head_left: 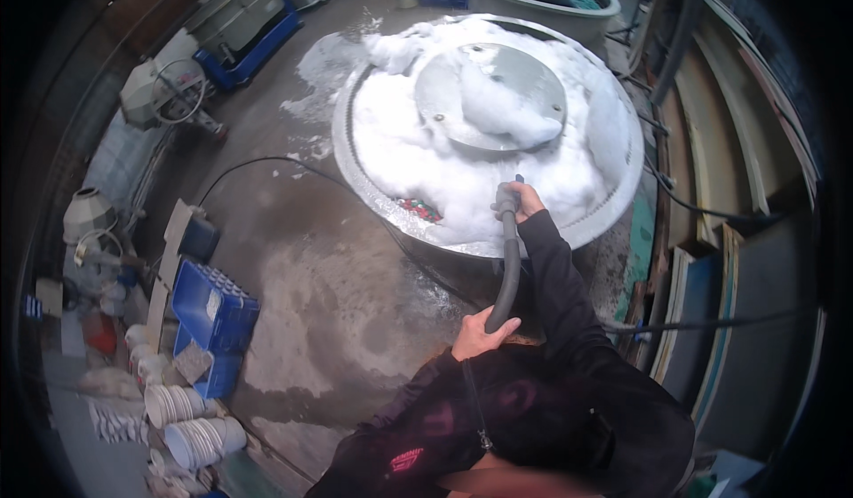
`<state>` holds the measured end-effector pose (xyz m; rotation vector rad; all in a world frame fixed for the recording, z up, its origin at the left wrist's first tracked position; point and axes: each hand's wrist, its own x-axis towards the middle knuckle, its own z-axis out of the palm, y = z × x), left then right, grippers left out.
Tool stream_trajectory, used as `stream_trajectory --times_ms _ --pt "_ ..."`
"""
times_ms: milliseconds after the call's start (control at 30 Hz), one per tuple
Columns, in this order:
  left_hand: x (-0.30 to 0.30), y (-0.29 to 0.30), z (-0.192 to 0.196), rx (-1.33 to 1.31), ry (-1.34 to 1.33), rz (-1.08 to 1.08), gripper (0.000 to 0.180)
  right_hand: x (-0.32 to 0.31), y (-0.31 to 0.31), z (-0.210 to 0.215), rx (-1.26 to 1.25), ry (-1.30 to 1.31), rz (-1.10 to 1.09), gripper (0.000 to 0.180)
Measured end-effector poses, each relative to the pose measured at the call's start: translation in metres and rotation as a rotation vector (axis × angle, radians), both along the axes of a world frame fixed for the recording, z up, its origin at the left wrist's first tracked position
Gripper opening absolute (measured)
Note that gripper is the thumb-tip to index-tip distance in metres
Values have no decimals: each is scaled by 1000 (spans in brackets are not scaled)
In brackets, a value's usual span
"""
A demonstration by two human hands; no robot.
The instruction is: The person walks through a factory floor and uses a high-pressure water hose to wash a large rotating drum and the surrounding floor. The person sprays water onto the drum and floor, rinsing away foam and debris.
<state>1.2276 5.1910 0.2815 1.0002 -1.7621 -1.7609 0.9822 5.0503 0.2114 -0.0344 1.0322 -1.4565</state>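
Note:
My right hand (528, 200) is closed around the front end of a thick grey hose (511, 276), just over the near rim of a large round tub (348, 156). Lower down, close to my body, my left hand (480, 333) grips the same hose where it bends. White foam (391, 116) fills most of the tub and spills over its far left edge. A round metal disc (435, 89) with bolts rises in the tub's middle, partly under foam. Small red and green pieces (418, 208) show through a gap near the front left. No stream from the hose can be made out.
A second round tub (604, 9) stands behind. On the left are blue crates (209, 307), stacked white buckets (206, 443) and a many-sided barrel machine (147, 94). A black cable (267, 158) crosses the wet floor. Long boards (729, 107) line the right side.

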Motion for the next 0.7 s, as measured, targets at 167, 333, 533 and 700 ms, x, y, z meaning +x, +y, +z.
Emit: stream_trajectory --times_ms 167,333,533,700 --pt "15 22 4 -52 58 -119 22 -4 35 53 -411 281 -11 27" --pt "35 47 8 -56 67 -131 21 27 64 59 -38 210 -91 20" --pt "67 102 5 -7 -104 -307 24 43 164 38 158 248 -238 28" --pt "57 126 8 31 -42 -589 24 18 237 55 88 312 -401 25"
